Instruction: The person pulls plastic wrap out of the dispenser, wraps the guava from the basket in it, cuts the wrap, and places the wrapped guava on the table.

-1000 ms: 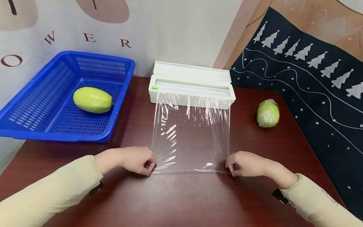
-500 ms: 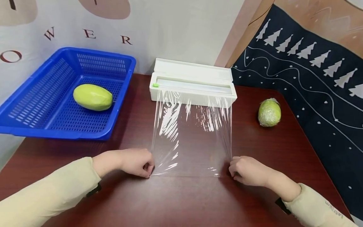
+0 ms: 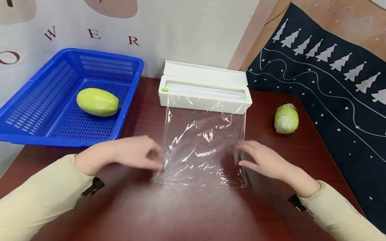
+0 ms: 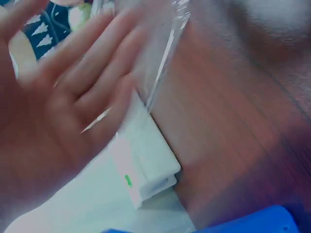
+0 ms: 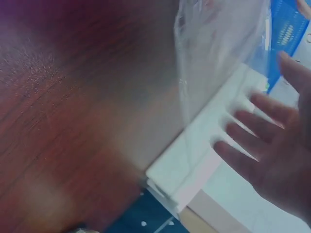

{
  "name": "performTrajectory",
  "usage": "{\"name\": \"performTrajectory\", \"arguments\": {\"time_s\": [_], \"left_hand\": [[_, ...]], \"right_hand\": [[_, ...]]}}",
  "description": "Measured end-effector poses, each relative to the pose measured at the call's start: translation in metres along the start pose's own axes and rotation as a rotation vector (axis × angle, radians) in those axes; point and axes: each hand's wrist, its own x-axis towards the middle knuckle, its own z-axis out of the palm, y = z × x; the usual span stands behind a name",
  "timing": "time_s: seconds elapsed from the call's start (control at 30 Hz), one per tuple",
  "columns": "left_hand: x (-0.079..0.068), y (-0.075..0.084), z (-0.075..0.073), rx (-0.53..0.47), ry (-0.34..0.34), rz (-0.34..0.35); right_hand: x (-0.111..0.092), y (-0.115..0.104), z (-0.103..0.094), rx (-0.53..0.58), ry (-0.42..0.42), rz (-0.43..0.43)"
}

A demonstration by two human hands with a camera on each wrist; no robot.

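A sheet of clear cling film (image 3: 205,147) lies wrinkled on the table, drawn out from the white dispenser box (image 3: 205,102). My left hand (image 3: 137,152), blurred by motion, is over the sheet's left edge. In the left wrist view its fingers (image 4: 99,68) are spread fairly straight, and nothing is held. My right hand (image 3: 262,159) hovers at the right edge of the film with thumb and fingers apart. Its loosely extended fingers (image 5: 248,141) grip nothing in the right wrist view. The box lid (image 3: 205,73) stands raised, and a green cutter slider (image 3: 165,89) sits at the left end.
A blue plastic basket (image 3: 126,113) at the left holds an oblong yellow-green fruit (image 3: 98,102). Another green fruit (image 3: 286,118), wrapped in film, stands at the right. Behind the dark red table (image 3: 193,214) hang a pale cloth and a navy tree-patterned cloth.
Both hands have let go of the film's near corners and lifted slightly, the fingers opening. The film, stretched taut before, has gone slack and crinkled onto the table.
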Motion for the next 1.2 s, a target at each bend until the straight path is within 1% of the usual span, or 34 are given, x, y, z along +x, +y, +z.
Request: {"name": "performTrajectory", "arguments": {"time_s": [0.03, 0.1, 0.13, 0.17, 0.2, 0.23, 0.3, 0.37, 0.43, 0.5, 0.57, 0.63, 0.73, 0.8, 0.87, 0.97, 1.03, 1.1, 1.17, 1.2], "left_hand": [[0.004, 0.000, 0.000, 0.035, 0.110, 0.019], [0.016, -0.001, 0.003, 0.126, 0.323, 0.051], [0.023, -0.002, 0.006, 0.164, 0.404, 0.061], [0.030, -0.004, 0.010, 0.203, 0.457, 0.067], [0.036, -0.007, 0.014, 0.240, 0.488, 0.072], [0.043, -0.010, 0.019, 0.278, 0.500, 0.080], [0.053, -0.017, 0.028, 0.352, 0.473, 0.075], [0.060, -0.024, 0.037, 0.401, 0.410, 0.057], [0.062, -0.028, 0.045, 0.429, 0.322, 0.034], [0.062, -0.032, 0.053, 0.434, 0.234, 0.017], [0.061, -0.034, 0.059, 0.412, 0.161, 0.007], [0.060, -0.035, 0.062, 0.389, 0.122, 0.002], [0.059, -0.035, 0.062, 0.362, 0.102, -0.005], [0.057, -0.034, 0.059, 0.352, 0.117, 0.003], [0.053, -0.029, 0.053, 0.343, 0.139, 0.021], [0.045, -0.018, 0.036, 0.326, 0.216, 0.059], [0.038, -0.009, 0.017, 0.329, 0.286, 0.072], [0.027, -0.004, -0.005, 0.337, 0.375, 0.065], [0.015, -0.003, -0.028, 0.339, 0.448, 0.021], [0.007, -0.005, -0.040, 0.334, 0.481, -0.011]], "right_hand": [[0.004, 0.002, 0.002, 0.007, 0.027, 0.004], [0.013, 0.005, 0.006, 0.022, 0.054, 0.014], [0.017, 0.006, 0.008, 0.021, 0.060, 0.016], [0.021, 0.007, 0.011, 0.018, 0.063, 0.016], [0.024, 0.008, 0.015, 0.014, 0.062, 0.013], [0.027, 0.009, 0.018, 0.003, 0.057, 0.010], [0.032, 0.011, 0.025, -0.015, 0.049, -0.004], [0.035, 0.014, 0.032, -0.032, 0.025, -0.020], [0.034, 0.015, 0.040, -0.042, -0.015, -0.040], [0.031, 0.016, 0.047, -0.035, -0.074, -0.053], [0.028, 0.016, 0.054, -0.038, -0.131, -0.070], [0.025, 0.016, 0.059, -0.030, -0.176, -0.072], [0.024, 0.015, 0.062, -0.034, -0.201, -0.070], [0.025, 0.014, 0.063, -0.030, -0.203, -0.069], [0.025, 0.013, 0.062, -0.031, -0.211, -0.069], [0.025, 0.011, 0.060, -0.024, -0.226, -0.061], [0.024, 0.011, 0.058, -0.018, -0.230, -0.054], [0.024, 0.010, 0.057, -0.015, -0.231, -0.046], [0.024, 0.010, 0.057, -0.014, -0.232, -0.045], [0.024, 0.010, 0.057, -0.014, -0.233, -0.045]]}}
